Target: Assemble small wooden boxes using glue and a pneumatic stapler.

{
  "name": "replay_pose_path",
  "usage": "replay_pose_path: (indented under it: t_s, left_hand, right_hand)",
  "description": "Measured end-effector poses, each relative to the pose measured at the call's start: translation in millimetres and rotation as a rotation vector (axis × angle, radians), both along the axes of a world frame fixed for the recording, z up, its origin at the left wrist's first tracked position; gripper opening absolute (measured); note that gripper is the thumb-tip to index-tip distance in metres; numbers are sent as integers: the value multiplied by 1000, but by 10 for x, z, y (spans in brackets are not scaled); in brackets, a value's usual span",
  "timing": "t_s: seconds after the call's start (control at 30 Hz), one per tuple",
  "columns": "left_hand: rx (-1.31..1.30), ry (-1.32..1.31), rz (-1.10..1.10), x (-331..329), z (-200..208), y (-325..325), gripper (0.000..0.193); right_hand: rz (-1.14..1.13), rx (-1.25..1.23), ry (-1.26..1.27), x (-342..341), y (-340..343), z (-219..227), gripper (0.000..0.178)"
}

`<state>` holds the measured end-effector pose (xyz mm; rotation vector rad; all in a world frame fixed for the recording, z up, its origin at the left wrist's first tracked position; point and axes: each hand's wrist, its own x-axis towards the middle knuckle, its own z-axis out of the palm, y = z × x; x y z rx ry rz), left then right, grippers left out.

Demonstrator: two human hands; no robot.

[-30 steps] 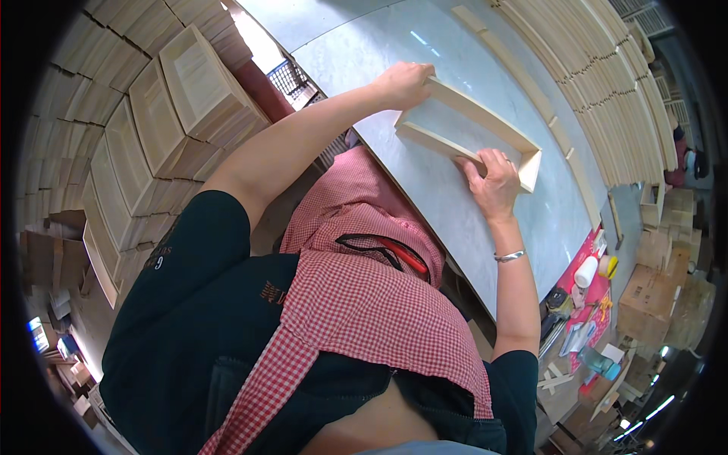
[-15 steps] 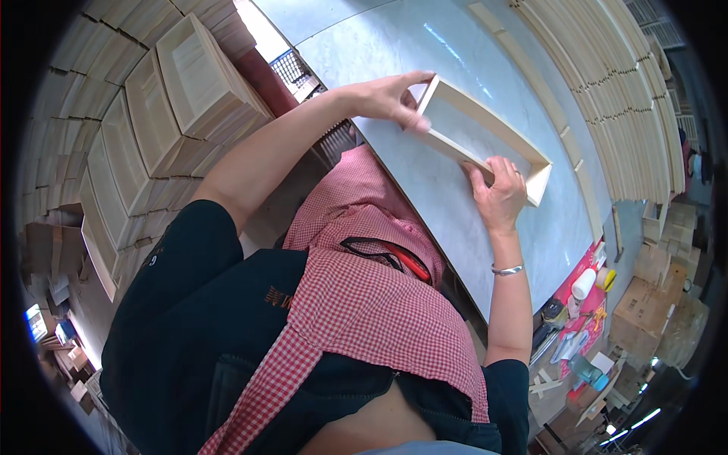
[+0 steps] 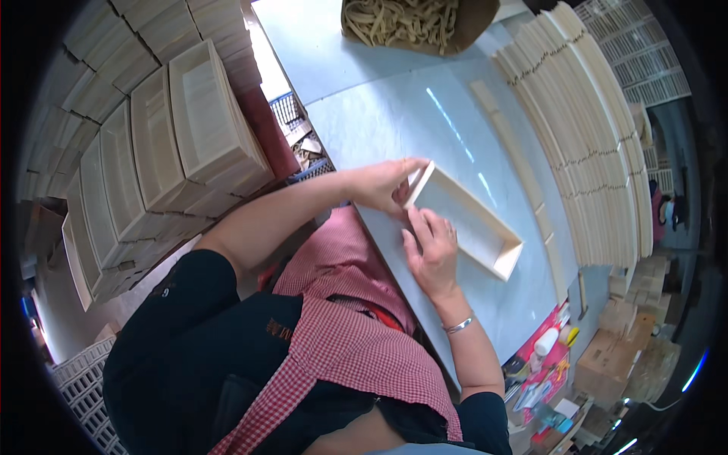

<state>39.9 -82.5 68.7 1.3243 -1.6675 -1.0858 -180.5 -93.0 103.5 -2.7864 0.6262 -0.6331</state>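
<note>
A long, narrow frame of pale wood [image 3: 475, 205] lies at a slant on the light blue-grey table [image 3: 364, 114], whose surface seems to show through it. My left hand [image 3: 388, 186] is closed around its left short end; the fingers on the inside are partly hidden. At the near left corner, the fingertips of my right hand [image 3: 434, 254] touch the near long side, close to the left fingers. That hand's fingers are stretched out, and its thumb stands apart from the wood.
Beyond the frame lies a row of thin wooden strips [image 3: 516, 159], with tall stacks of slats [image 3: 580, 136] behind. A container of curled strips [image 3: 402, 23] stands at the table's far end. Stacked wooden trays [image 3: 208, 114] rise at left. Bottles and tools lie on a pink sheet [image 3: 542, 353] at right.
My right hand has moved left along the near side, from the right end to the left corner. The view has shifted, bringing the container of curled strips into sight.
</note>
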Motion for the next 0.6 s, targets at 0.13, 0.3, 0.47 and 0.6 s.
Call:
replay_pose_path:
  t_s: [0.13,0.3,0.47,0.6]
  left_hand:
    - [-22,2,3,-4,-25,24,97]
    - [-110,65,9,-14,-145,8,98]
    - [-40,110,-30,45,-201,33,100]
    - [-155,94,19,-17,-199,10,99]
  right_hand:
    - [49,29,19,9,-64,32,44]
    - [88,163,39,185,-168,278,36]
    - [147,88,-153,1111,-1107,487,28]
    - [64,-44,-256,2162,-2277,41,25]
